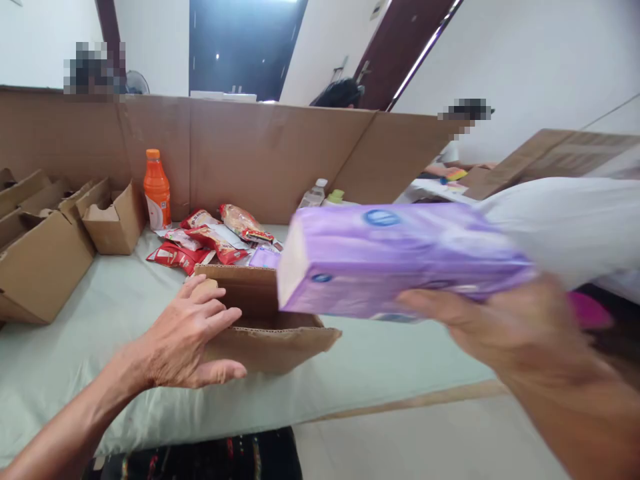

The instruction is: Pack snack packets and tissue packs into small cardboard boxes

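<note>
In the head view my right hand grips a purple soft pack of tissues by its right end. The pack is held level in the air, partly over the right side of an open cardboard box. My left hand rests at the box's left side, fingers spread. Its fingertips are by the rim, and whether they press on the cardboard I cannot tell. What lies at the bottom of the box is hidden. Behind the box are red snack packets and another purple pack.
An orange drink bottle stands before a tall cardboard partition. More small cardboard boxes line the left. A clear bottle stands behind the tissues. Several people sit beyond the partition. The pale green tabletop ends at the front.
</note>
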`<action>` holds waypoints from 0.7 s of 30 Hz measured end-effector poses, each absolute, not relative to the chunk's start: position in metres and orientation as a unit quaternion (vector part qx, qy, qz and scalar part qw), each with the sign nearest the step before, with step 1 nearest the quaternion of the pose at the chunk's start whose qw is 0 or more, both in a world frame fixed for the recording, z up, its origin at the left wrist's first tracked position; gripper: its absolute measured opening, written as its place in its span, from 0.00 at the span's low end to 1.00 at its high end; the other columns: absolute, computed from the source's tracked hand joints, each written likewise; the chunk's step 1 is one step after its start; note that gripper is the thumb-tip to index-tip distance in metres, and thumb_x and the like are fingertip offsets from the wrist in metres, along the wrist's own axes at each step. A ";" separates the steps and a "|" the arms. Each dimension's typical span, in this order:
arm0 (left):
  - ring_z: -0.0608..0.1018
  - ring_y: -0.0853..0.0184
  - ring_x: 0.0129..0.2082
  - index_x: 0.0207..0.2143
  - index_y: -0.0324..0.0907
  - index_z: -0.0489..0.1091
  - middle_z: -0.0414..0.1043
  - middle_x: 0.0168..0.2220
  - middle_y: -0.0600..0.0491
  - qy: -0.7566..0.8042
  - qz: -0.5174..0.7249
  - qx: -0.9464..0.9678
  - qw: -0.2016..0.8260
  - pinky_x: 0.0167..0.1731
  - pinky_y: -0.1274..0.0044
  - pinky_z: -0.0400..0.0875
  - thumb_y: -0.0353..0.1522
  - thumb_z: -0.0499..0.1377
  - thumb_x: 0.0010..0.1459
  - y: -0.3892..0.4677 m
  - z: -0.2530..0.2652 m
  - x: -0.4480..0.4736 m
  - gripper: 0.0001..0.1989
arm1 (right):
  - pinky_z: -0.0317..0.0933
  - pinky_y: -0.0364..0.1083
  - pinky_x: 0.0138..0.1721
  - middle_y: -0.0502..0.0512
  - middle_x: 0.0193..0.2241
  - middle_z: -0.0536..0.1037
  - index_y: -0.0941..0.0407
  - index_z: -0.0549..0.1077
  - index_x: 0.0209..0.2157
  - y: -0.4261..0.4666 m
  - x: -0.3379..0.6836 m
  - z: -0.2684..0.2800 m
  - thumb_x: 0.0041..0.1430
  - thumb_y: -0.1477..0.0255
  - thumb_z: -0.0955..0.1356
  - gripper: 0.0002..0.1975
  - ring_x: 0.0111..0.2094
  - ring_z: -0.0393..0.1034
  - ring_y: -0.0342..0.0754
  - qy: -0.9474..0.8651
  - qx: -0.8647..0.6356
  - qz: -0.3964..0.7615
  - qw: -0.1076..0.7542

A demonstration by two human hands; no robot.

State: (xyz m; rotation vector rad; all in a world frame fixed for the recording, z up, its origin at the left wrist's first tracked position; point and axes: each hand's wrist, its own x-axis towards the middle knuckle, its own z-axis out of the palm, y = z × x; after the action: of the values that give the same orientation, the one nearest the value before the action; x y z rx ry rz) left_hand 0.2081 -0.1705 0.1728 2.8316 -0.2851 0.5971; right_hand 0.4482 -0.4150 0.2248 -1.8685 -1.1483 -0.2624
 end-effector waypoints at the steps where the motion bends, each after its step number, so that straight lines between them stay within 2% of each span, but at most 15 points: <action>1: 0.76 0.49 0.53 0.49 0.38 0.76 0.79 0.44 0.40 -0.092 0.203 0.968 0.114 0.65 0.50 0.57 0.52 0.57 0.64 -0.171 0.173 0.208 0.28 | 0.72 0.54 0.33 0.51 0.33 0.81 0.47 0.72 0.42 -0.400 0.435 0.226 0.50 0.48 0.74 0.23 0.32 0.76 0.56 -0.479 -0.748 -0.088 0.450; 3: 0.78 0.52 0.48 0.47 0.40 0.76 0.79 0.40 0.44 -0.075 0.201 0.972 0.096 0.65 0.50 0.57 0.51 0.55 0.65 -0.173 0.172 0.204 0.25 | 0.71 0.54 0.32 0.51 0.31 0.80 0.48 0.72 0.40 -0.375 0.416 0.225 0.48 0.49 0.74 0.23 0.31 0.76 0.56 -0.513 -0.754 -0.091 0.401; 8: 0.77 0.60 0.36 0.40 0.41 0.75 0.75 0.32 0.50 -0.021 0.234 0.972 0.029 0.63 0.53 0.62 0.38 0.57 0.66 -0.174 0.162 0.182 0.11 | 0.69 0.60 0.45 0.58 0.37 0.81 0.49 0.72 0.38 -0.341 0.403 0.220 0.47 0.51 0.74 0.22 0.41 0.76 0.64 -0.587 -0.780 -0.103 0.191; 12: 0.78 0.61 0.40 0.36 0.43 0.73 0.76 0.34 0.52 -0.022 0.277 0.958 0.070 0.62 0.57 0.64 0.31 0.57 0.65 -0.174 0.147 0.174 0.06 | 0.68 0.59 0.40 0.59 0.31 0.81 0.50 0.73 0.32 -0.317 0.390 0.221 0.48 0.55 0.73 0.15 0.35 0.76 0.62 -0.634 -0.773 -0.027 0.021; 14: 0.78 0.61 0.42 0.35 0.43 0.72 0.76 0.34 0.52 -0.024 0.301 0.949 0.088 0.61 0.59 0.65 0.29 0.57 0.65 -0.175 0.140 0.174 0.05 | 0.68 0.57 0.40 0.61 0.31 0.81 0.52 0.75 0.33 -0.301 0.379 0.220 0.51 0.59 0.71 0.12 0.35 0.77 0.62 -0.640 -0.767 -0.002 -0.044; 17: 0.78 0.62 0.44 0.37 0.42 0.72 0.76 0.37 0.51 -0.022 0.330 0.938 0.107 0.58 0.61 0.68 0.27 0.57 0.64 -0.176 0.133 0.176 0.05 | 0.67 0.55 0.40 0.65 0.35 0.83 0.58 0.77 0.41 -0.278 0.365 0.211 0.57 0.60 0.70 0.17 0.39 0.78 0.63 -0.635 -0.766 0.040 -0.095; 21: 0.78 0.61 0.44 0.38 0.42 0.72 0.76 0.38 0.50 -0.022 0.339 0.933 0.119 0.53 0.63 0.71 0.27 0.57 0.64 -0.176 0.129 0.174 0.05 | 0.68 0.55 0.47 0.67 0.48 0.81 0.60 0.74 0.50 -0.261 0.360 0.189 0.61 0.63 0.70 0.20 0.49 0.77 0.64 -0.675 -0.721 0.139 -0.076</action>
State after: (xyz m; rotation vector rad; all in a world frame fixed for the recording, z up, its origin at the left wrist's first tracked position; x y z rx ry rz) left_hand 0.1738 -0.1764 0.1288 2.7271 -0.0642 0.9912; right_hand 0.3603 -0.2606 0.1886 -2.3810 -2.2297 0.4587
